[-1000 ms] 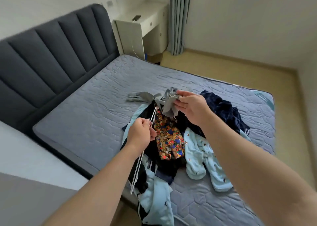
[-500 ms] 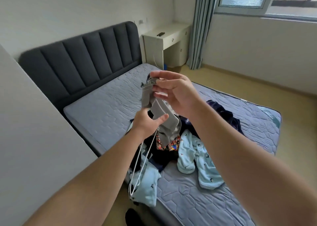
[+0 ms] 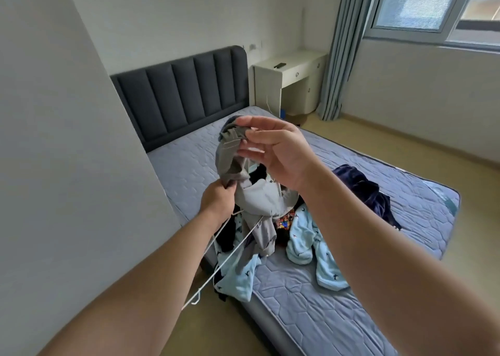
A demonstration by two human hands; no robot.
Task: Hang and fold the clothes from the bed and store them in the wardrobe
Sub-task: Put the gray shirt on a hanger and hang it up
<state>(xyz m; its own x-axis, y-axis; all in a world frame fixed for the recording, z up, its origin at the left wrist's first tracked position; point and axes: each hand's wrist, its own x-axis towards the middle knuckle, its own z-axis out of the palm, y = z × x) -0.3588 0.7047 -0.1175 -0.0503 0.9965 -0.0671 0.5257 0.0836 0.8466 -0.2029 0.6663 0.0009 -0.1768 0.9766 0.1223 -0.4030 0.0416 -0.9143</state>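
Thumb and forefinger of the right hand [image 3: 281, 155] are pinched on the bunched top edge of the grey garment [image 3: 257, 196], while the remaining fingers are spread loosely just below the pinch. From there the cloth is draped down and to the left, where a lower fold is clamped in the curled fingers of the left hand [image 3: 216, 201]. The rest hangs below both sets of fingers, its tail ending just over the pile [image 3: 303, 236] on the bed [image 3: 338, 315]. The garment is seen as soft and crumpled, darker grey at the gathered top and paler lower down, with a seam or band along the upper fold. A white wire hanger [image 3: 230, 256] slants down from under the left fingers; how it is gripped cannot be told. Against half a second before, the left thumb, then held away from the cloth, is now closed on it. A second ago the garment was held low, just above the pile, with the left fingers on the hanger alone.
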